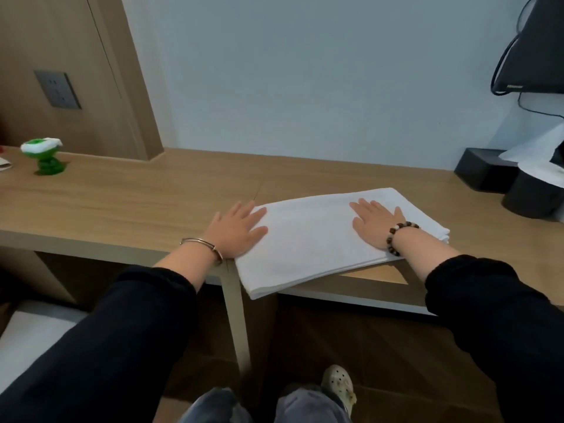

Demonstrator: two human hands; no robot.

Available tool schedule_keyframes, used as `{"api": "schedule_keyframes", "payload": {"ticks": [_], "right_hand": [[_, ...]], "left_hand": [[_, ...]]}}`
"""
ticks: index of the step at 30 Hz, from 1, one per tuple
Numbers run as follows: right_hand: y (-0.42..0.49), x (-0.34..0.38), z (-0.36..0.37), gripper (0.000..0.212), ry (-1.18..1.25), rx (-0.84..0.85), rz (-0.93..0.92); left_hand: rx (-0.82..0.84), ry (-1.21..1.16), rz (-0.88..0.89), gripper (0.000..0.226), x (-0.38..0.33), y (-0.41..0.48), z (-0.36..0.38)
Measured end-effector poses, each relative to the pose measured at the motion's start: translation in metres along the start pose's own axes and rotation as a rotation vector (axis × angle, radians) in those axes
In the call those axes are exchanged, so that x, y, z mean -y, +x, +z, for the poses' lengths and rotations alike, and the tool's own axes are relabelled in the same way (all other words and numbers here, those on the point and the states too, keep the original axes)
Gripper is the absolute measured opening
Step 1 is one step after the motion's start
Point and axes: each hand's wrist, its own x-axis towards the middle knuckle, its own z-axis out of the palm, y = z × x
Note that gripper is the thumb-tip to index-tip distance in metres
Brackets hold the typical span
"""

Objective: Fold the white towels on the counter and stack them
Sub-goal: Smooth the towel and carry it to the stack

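Head view: folded towel (308,242) pressed flat on counter (137,203)

A green toy (42,157) stands at the counter's far left, below a grey socket (57,89). Near the middle, the left hand (236,230) lies flat, fingers straight and spread, fingertips on the towel's left edge, gripping nothing. The white towel lies folded in layers, its near corner hanging over the counter's front edge. The right hand (377,225) rests flat on the towel's right part, fingers straight, holding nothing. Black boxes (479,172) sit at the far right, under a screen (537,56).
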Motion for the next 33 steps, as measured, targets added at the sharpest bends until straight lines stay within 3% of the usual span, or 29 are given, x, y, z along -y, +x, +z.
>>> {"api": "schedule_keyframes", "payload": {"ticks": [2, 4, 9, 15, 20, 26, 33], "right_hand": [[0.007, 0.015, -0.013, 0.058, -0.055, 0.051, 0.134], [0.01, 0.046, -0.022, 0.061, -0.064, 0.028, 0.155], [0.013, 0.102, 0.006, 0.058, 0.048, -0.06, -0.143], [0.02, 0.073, 0.011, 0.057, 0.043, -0.093, -0.231], [0.016, 0.06, 0.008, 0.057, 0.06, -0.102, -0.32], [0.012, 0.06, 0.005, 0.058, 0.106, -0.113, -0.326], [0.008, 0.062, 0.004, 0.058, 0.137, -0.149, -0.331]], "left_hand": [[-0.027, -0.036, -0.017, 0.056, -0.011, -0.006, 0.006], [-0.063, -0.029, -0.041, 0.056, -0.031, -0.011, 0.01], [-0.144, -0.073, -0.08, 0.054, -0.063, -0.019, 0.018], [-0.186, -0.821, -0.144, 0.052, -0.019, -0.021, -0.004], [-0.192, -0.58, 0.03, 0.035, -0.004, -0.023, -0.004], [-0.137, -0.815, 0.105, 0.023, -0.005, -0.026, -0.006], [-0.418, -0.442, -0.047, 0.014, -0.024, -0.021, 0.007]]}}
